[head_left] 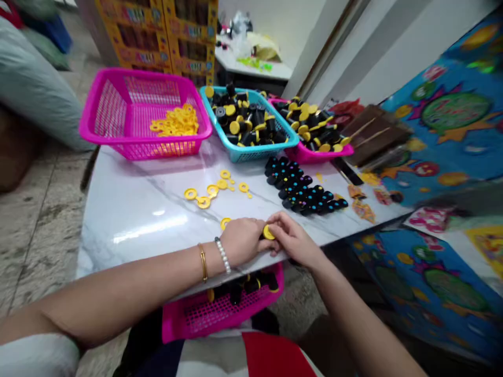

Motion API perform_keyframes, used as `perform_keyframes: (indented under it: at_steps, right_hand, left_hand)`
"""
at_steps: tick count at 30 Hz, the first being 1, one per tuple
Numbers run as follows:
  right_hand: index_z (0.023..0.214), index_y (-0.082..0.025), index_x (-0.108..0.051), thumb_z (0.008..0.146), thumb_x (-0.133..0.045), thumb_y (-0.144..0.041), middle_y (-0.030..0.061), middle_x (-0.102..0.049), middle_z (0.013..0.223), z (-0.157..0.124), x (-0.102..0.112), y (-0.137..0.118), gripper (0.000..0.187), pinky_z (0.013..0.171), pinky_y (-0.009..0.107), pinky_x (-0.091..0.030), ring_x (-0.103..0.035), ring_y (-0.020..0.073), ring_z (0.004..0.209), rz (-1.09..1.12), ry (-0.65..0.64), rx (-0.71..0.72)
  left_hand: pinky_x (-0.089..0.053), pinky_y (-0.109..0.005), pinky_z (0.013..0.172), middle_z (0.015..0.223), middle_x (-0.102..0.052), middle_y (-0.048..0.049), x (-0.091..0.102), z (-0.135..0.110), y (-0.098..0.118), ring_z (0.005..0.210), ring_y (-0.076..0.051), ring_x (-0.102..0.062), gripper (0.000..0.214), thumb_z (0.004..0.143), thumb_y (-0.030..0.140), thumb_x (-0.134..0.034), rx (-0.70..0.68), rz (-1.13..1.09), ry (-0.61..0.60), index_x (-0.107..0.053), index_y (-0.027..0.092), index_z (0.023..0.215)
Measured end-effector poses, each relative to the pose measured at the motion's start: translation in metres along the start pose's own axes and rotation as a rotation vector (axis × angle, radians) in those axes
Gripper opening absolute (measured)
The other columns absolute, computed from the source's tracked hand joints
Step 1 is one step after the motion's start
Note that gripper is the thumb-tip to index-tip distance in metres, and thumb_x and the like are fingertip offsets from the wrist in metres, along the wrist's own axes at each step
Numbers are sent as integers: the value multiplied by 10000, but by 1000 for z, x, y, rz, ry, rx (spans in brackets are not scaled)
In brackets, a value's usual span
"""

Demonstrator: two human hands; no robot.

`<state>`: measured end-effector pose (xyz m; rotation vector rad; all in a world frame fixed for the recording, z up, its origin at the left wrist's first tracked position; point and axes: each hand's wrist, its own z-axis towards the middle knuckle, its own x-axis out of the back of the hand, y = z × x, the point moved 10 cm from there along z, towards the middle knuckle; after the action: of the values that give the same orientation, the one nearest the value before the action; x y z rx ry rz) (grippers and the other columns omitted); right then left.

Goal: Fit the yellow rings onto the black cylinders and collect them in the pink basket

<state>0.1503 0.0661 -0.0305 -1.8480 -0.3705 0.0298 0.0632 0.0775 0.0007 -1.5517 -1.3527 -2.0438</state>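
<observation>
Head view: a pink lap basket [173,327] holds a few black-and-yellow pieces, seemingly finished. At the table [129,214] edge, the left hand [241,242] and right hand [293,240] together pinch one yellow cap [269,232]. Beyond lie loose yellow rings [212,189], black tubes [302,189] and a full teal basket [255,153]; most work appears outstanding.

Both hands meet at the near edge of a white marble-patterned table [129,209]: the left hand [241,242] and right hand [293,240] pinch a yellow cap [269,232] between their fingertips. Loose yellow rings [214,189] lie just beyond, beside a cluster of black tubes [302,188]. Farther back stand a pink basket [118,104] of rings and a blue basket [251,153] of black-and-yellow parts.
</observation>
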Motion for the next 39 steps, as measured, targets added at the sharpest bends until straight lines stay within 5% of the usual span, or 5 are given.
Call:
perform_keyframes:
  at_steps: [5, 12, 21, 29, 39]
  right_hand:
    - [958, -202, -531, 784, -695, -322, -33, -513, 741, -27, 0, -15, 268, 513, 195, -389, -476, 97, 606, -226, 162, 172]
    - [904, -179, -544, 768, -705, -338, -44, -514, 628, -71, -12, 7, 264, 414, 181, -358, -440, 72, 472, 53, 183, 30]
    - [978, -194, -592, 788, -690, -358, -2, -556, 731, -51, -8, -20, 270, 489, 231, -468, -528, 117, 567, -43, 327, 185]
    - [1150, -177, -560, 844, -630, -401, 0, -580, 726, -30, -2, -9, 385, 511, 250, -488, -553, 123, 562, 38, 52, 28]
    - [920, -197, -528, 793, -721, -346, -43, -580, 633, -32, -4, 6, 275, 480, 195, -474, -576, 95, 499, 142, 132, 15]
  left_hand:
    - [-508, -336, 639, 942, -640, -100, 2, -10, 14, 793, -250, -641, 359, 828, 415, -600, -107, 105, -70, -564, 112, 1018]
    - [-493, -376, 756, 991, -595, -107, 70, -34, 14, 892, -261, -583, 428, 782, 405, -681, -168, 140, 19, -556, 123, 1079]
    - [-483, -316, 750, 999, -570, -61, 14, -26, 16, 875, -203, -580, 281, 828, 350, -609, -155, -159, 25, -521, 167, 1022]
    - [-469, -309, 678, 912, -589, -43, 10, -19, 4, 787, -198, -584, 241, 815, 361, -595, -140, -115, 76, -539, 173, 955]
    - [-432, -290, 600, 888, -606, -44, 8, -17, 6, 767, -198, -589, 210, 788, 342, -593, -112, -95, 100, -540, 165, 889]
